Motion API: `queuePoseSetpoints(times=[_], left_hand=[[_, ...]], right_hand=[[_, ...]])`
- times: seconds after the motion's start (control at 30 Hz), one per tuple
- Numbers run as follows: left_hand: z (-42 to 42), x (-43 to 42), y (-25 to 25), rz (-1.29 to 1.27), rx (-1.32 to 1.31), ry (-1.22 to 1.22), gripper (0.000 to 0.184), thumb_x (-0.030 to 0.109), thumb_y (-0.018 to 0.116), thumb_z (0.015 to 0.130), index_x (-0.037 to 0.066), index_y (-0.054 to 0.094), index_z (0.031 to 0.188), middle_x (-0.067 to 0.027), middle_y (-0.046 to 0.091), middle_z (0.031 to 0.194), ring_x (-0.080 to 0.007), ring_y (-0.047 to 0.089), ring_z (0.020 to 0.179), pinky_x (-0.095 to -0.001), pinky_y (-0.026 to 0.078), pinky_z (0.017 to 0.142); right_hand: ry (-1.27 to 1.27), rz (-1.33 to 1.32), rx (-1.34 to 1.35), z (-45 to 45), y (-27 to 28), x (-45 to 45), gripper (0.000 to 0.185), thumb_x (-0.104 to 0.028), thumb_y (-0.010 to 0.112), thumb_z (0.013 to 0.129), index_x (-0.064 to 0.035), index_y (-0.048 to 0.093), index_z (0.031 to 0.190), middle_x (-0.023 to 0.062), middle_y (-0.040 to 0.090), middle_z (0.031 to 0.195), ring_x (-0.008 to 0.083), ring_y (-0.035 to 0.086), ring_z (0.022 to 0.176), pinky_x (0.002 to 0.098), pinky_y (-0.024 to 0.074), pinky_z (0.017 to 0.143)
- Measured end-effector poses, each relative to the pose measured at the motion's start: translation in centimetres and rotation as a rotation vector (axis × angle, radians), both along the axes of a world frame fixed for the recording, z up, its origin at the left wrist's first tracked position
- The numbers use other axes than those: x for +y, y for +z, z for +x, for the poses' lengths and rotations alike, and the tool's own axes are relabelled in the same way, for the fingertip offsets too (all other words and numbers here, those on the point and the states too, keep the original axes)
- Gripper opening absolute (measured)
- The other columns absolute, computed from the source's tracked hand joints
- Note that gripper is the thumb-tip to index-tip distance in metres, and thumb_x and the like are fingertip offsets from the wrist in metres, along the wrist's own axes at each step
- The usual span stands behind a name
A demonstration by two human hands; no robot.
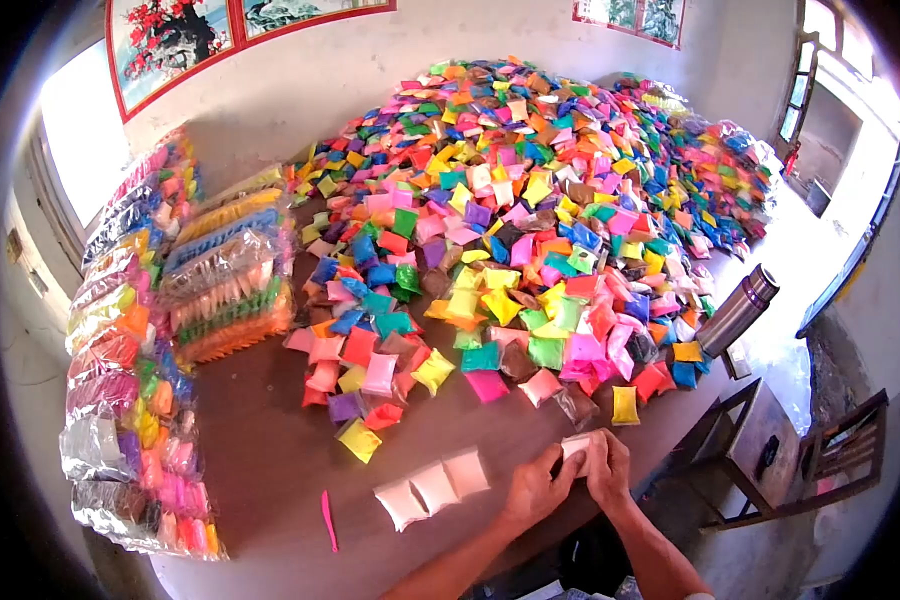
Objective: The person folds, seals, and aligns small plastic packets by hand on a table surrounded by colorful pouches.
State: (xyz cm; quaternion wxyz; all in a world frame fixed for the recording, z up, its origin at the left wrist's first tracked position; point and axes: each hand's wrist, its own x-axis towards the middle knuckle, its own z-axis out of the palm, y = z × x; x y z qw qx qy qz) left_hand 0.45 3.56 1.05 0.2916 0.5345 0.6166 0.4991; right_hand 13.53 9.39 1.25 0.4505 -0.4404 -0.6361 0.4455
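Note:
Both my left hand (pixel 540 487) and my right hand (pixel 608 470) are closed on a small pale pink packet (pixel 574 446) near the table's front edge. My fingers cover part of it. To the left of my left hand, three pale pink packets lie side by side: a near one (pixel 401 505), a middle one (pixel 434 487) and a far one (pixel 466 472). Further left lies a thin bright pink plastic tool (pixel 328 520). Beyond my hands, a yellow packet (pixel 625 406) and a dark brownish packet (pixel 576 405) rest at the edge of a heap.
A large heap of colourful packets (pixel 530 200) covers the back of the brown table (pixel 260 440). Clear bags of sorted packets (pixel 110 400) line the left side, with more bags (pixel 225 270) beside them. At right stand a metal thermos (pixel 740 312) and a wooden chair (pixel 845 455).

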Motion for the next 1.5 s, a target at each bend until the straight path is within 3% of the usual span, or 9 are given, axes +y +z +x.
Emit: queuePoseSetpoints(times=[0.27,0.4,0.6,0.67,0.8,0.9,1.0,1.07,1.5], left_hand=[[0.0,0.1,-0.3,0.033,-0.088,0.078,0.034,0.029,0.067,0.099,-0.003,0.060,0.090,-0.0184,0.058,0.070,-0.0184,0.052,0.062,-0.0394,0.047,0.059],[-0.3,-0.2,0.2,0.052,-0.109,0.082,0.034,0.029,0.068,0.099,-0.003,0.060,0.092,-0.0173,0.057,0.069,-0.0161,0.051,0.063,-0.0384,0.046,0.058],[-0.6,-0.5,1.6,-0.035,-0.123,0.063,0.031,0.029,0.067,0.098,-0.001,0.063,0.095,-0.0260,0.065,0.080,-0.0397,0.070,0.074,-0.0439,0.052,0.064],[-0.5,-0.3,0.7,0.108,-0.168,0.105,0.034,0.030,0.066,0.100,-0.002,0.059,0.091,-0.0168,0.055,0.068,-0.0163,0.051,0.063,-0.0385,0.046,0.058],[-0.4,-0.2,0.4,0.144,-0.165,0.124,0.030,0.026,0.066,0.100,-0.002,0.060,0.092,-0.0175,0.054,0.069,-0.0160,0.051,0.065,-0.0381,0.046,0.059],[-0.7,-0.4,0.4,0.089,-0.152,0.102,0.028,0.027,0.064,0.100,-0.001,0.063,0.098,-0.0258,0.066,0.085,-0.0408,0.069,0.080,-0.0432,0.053,0.068],[-0.8,-0.2,0.4,0.066,-0.120,0.086,0.026,0.025,0.063,0.101,-0.001,0.064,0.101,-0.0235,0.067,0.085,-0.0353,0.070,0.077,-0.0419,0.053,0.069],[-0.5,-0.4,0.6,0.173,-0.293,0.072,0.025,0.021,0.063,0.102,-0.003,0.060,0.094,-0.0159,0.057,0.075,-0.0133,0.051,0.071,-0.0358,0.047,0.064],[-0.7,-0.4,-0.2,0.143,-0.213,0.137,0.024,0.020,0.061,0.103,-0.002,0.062,0.095,-0.0088,0.056,0.073,-0.0096,0.050,0.071,-0.0333,0.047,0.063]], right_hand=[[-0.007,0.119,-0.118,-0.6,-0.1,0.0,0.034,-0.022,0.047,0.108,0.0005,0.062,0.086,0.0025,0.058,0.071,0.0096,0.052,0.068,0.0303,0.0453,0.061],[0.003,0.187,-0.148,-0.5,-0.8,0.2,0.035,-0.022,0.047,0.108,0.0008,0.062,0.087,0.0039,0.058,0.070,0.0104,0.052,0.067,0.0317,0.0456,0.060],[0.000,0.244,-0.130,-0.8,-0.4,0.2,0.034,-0.023,0.049,0.107,0.0021,0.064,0.089,0.0172,0.063,0.070,0.0248,0.063,0.063,0.0380,0.0491,0.061],[0.020,0.240,-0.142,-0.9,0.2,0.1,0.035,-0.023,0.049,0.107,0.0023,0.063,0.088,0.0176,0.063,0.070,0.0251,0.063,0.063,0.0384,0.0489,0.060],[0.014,0.282,-0.185,-1.1,0.7,-0.1,0.035,-0.023,0.050,0.106,0.0023,0.063,0.087,0.0181,0.062,0.070,0.0255,0.061,0.061,0.0392,0.0480,0.059],[0.025,0.244,-0.144,-1.4,0.6,-0.2,0.035,-0.023,0.048,0.107,0.0009,0.058,0.083,0.0130,0.057,0.067,0.0221,0.053,0.060,0.0377,0.0439,0.058],[-0.026,0.275,-0.170,-1.5,0.0,0.1,0.035,-0.023,0.048,0.107,0.0010,0.059,0.084,0.0110,0.057,0.068,0.0175,0.053,0.063,0.0361,0.0439,0.059],[-0.016,0.267,-0.132,-1.5,-0.2,0.0,0.035,-0.023,0.048,0.107,0.0011,0.059,0.084,0.0101,0.057,0.068,0.0159,0.053,0.064,0.0356,0.0438,0.059],[0.017,0.300,-0.167,-1.3,-0.6,0.3,0.031,-0.022,0.053,0.104,0.0018,0.060,0.085,0.0162,0.057,0.067,0.0205,0.056,0.060,0.0383,0.0448,0.056]])
